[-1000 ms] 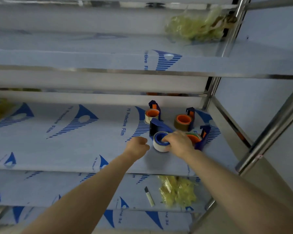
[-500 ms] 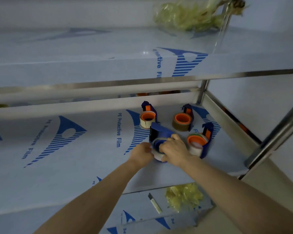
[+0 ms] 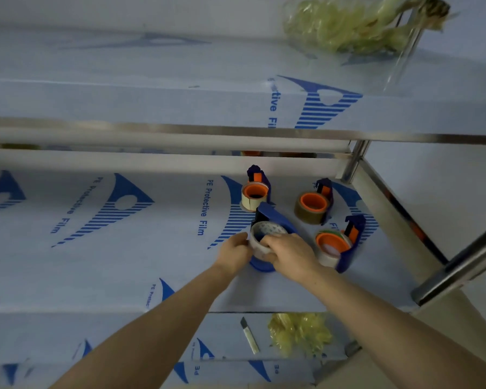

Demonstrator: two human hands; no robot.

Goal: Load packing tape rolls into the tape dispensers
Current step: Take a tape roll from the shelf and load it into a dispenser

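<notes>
On the middle shelf (image 3: 124,262) a pale tape roll (image 3: 260,241) is tilted above a blue tape dispenser (image 3: 275,219). My right hand (image 3: 291,255) grips the roll at its near rim, with fingers curled over the edge. My left hand (image 3: 233,252) holds the roll's left side, close to the dispenser's base. Three more blue dispensers stand nearby, each with an orange hub and a roll: one behind (image 3: 254,192), one at the back right with brown tape (image 3: 314,203), one to the right (image 3: 335,245).
A shelf edge (image 3: 180,130) overhangs the work area, with crumpled yellow-green plastic (image 3: 348,23) on that upper shelf. The lower shelf holds a utility knife (image 3: 249,335) and crumpled yellow plastic (image 3: 299,332). Steel posts (image 3: 460,268) frame the rack on the right.
The roll has come up and tilted off the dispenser's blue hub. My left hand moved in from beside the dispenser to the roll's left side. The view shifted closer.
</notes>
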